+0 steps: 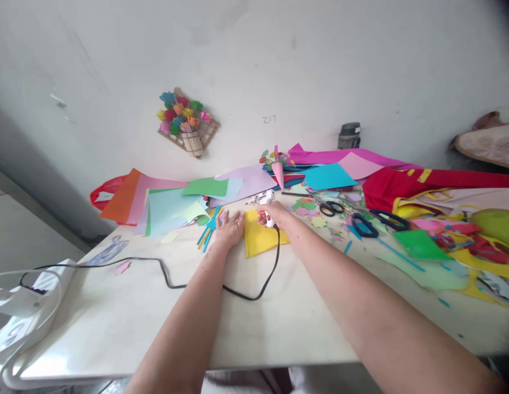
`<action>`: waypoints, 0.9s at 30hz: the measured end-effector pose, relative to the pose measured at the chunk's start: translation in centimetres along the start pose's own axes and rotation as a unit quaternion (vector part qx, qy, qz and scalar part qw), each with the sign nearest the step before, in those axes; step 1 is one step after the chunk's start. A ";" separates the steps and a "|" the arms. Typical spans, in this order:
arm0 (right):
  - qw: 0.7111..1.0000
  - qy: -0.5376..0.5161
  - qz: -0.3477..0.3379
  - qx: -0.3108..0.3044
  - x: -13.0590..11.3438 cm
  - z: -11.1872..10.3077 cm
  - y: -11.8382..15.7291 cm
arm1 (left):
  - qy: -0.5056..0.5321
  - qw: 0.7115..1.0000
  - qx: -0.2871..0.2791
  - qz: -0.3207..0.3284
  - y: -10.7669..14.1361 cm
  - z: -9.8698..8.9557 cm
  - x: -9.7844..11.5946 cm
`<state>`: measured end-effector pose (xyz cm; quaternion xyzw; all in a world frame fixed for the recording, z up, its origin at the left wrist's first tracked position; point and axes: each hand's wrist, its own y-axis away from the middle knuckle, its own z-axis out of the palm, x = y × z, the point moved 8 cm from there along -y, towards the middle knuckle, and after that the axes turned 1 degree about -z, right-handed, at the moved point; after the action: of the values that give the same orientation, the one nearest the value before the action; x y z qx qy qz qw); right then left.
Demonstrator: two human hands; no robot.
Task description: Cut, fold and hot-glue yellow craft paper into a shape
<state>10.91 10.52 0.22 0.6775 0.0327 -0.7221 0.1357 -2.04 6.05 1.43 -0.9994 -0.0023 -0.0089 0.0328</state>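
Note:
My right hand (pixel 276 214) is wrapped round a white glue gun (pixel 268 202) with a red trigger, held over a folded yellow piece (pixel 256 243), paper or felt. Its black cord (pixel 254 298) runs back under my left forearm. Flat on the table at the yellow piece's left edge lies my left hand (pixel 230 230), fingers apart and holding nothing. Just left of it, blue and yellow paper strips (pixel 206 238) fan out. The glue gun's tip is hard to make out against small scraps behind it.
Coloured paper sheets (pixel 168 210) spread along the wall. Scissors (pixel 331 208), blue-handled scissors (pixel 363 225) and paper scraps (pixel 319 221) lie to the right. A pink paper cone bouquet (pixel 278 174) stands at the back. A power strip (pixel 53 284) sits at the left edge.

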 end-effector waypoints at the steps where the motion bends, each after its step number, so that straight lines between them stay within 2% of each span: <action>1: 1.000 0.001 0.001 0.002 -0.1 0.0 0.1 | 0.008 1.000 -0.008 -0.007 0.0 0.2 -0.3; 12: 1.000 0.004 0.003 0.000 0.0 -0.1 0.2 | 0.018 0.999 0.021 -0.034 -2.2 0.9 -2.3; 17: 1.000 0.004 0.001 0.001 0.1 -0.1 0.2 | 0.008 1.000 0.014 -0.021 -2.5 1.0 -2.1; 23: 1.000 0.001 -0.010 0.004 0.1 -0.2 0.0 | -0.046 0.997 0.055 0.014 -2.3 0.2 -1.0; 27: 1.000 -0.008 -0.017 0.009 0.1 -0.3 0.0 | -0.012 0.999 0.028 0.010 -2.3 0.7 -1.3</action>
<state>11.16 10.58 0.06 0.6723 0.0369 -0.7299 0.1179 -3.34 8.36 0.89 -0.9981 0.0068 0.0038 0.0605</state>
